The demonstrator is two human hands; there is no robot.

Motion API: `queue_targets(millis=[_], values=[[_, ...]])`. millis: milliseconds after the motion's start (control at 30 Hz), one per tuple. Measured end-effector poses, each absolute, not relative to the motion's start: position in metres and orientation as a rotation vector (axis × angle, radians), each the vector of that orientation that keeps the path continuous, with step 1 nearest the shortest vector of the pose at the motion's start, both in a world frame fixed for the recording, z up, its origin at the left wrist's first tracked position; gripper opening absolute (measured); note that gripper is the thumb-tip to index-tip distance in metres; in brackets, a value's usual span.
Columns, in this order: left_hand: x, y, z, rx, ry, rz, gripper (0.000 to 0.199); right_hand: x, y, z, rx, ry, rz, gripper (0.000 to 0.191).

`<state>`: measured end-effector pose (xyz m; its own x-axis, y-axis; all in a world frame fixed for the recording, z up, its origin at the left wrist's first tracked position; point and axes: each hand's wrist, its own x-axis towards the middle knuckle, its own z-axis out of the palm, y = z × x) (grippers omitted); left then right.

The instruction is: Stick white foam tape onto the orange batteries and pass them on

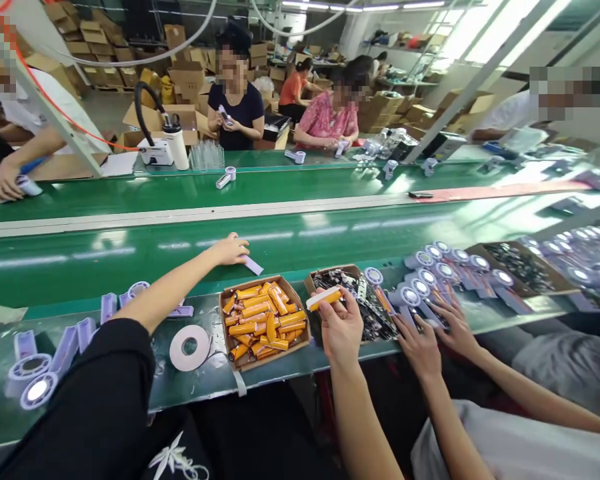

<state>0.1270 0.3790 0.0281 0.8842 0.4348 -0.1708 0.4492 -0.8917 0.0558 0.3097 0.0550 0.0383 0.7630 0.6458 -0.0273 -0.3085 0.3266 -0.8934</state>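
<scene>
My left hand (230,251) reaches over the green belt, its fingers curled around a lavender handheld fan housing (253,266). Only the flat handle end shows past the fingers; the rest is hidden under the hand. Held up in my right hand (342,327) is an orange cylindrical battery (325,299) with a white strip along its side. Between my arms sits an open cardboard box (306,335) full of orange batteries (260,310). Left of it lies a roll of white tape (177,348). More lavender fan housings (30,367) lie near my left elbow.
A box of small dark metal parts (363,290) stands just beyond my right hand. Close on the right, a co-worker's hands (423,347) work among rows of fans (423,283). Across the green conveyor belt (130,260), several people sit with fans (225,179) before them.
</scene>
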Motion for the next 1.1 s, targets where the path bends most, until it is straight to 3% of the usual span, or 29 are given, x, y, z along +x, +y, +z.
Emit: queue_targets(millis=[167,400,600,833,1100], values=[[0.084,0.362,0.024,2.991,0.548,-0.229,0.027,0.318,0.065,0.04,-1.057,-0.41,0.646,0.062],[0.083,0.365,0.016,2.946,0.758,-0.164,0.022,0.318,0.116,0.074,-1.056,-0.731,0.671,0.057],[0.104,0.393,0.017,2.771,0.813,-0.248,0.003,0.311,0.177,0.09,-1.13,-1.224,0.692,0.052],[0.107,0.396,0.021,2.653,0.943,-0.087,0.02,0.29,0.26,0.054,-1.682,-1.928,0.607,0.045],[0.117,0.383,0.008,2.615,0.979,0.002,0.023,0.279,0.274,0.039,-2.054,-2.319,0.463,0.048]])
